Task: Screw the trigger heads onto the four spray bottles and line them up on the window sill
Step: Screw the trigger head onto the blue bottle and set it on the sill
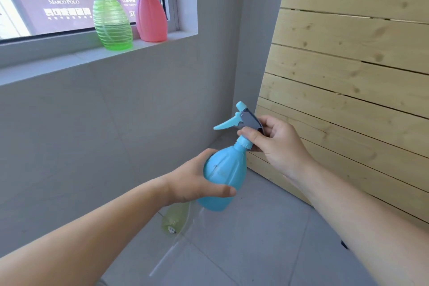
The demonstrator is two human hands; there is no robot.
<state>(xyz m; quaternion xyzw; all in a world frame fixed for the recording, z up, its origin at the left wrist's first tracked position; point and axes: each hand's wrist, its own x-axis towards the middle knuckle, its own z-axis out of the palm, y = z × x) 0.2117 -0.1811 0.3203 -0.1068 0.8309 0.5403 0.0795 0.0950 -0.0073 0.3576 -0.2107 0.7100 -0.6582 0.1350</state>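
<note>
I hold a light blue spray bottle [224, 174] in the air, tilted to the right. My left hand [197, 179] grips its body. My right hand [276, 139] pinches its blue and grey trigger head [241, 117], which sits on the bottle's neck. On the window sill [69, 62] stand a ribbed green bottle [112, 23] with a green trigger head and, to its right, a pink bottle [151, 16] with a black trigger head. A pale yellow-green bottle [174, 218] lies on the floor under my left hand, partly hidden, with a thin white tube [166, 258] beside it.
A slatted wooden panel [348, 76] leans against the wall on the right. The floor [255, 251] is grey tile, and a grey wall runs below the sill. The sill continues to the left of the green bottle.
</note>
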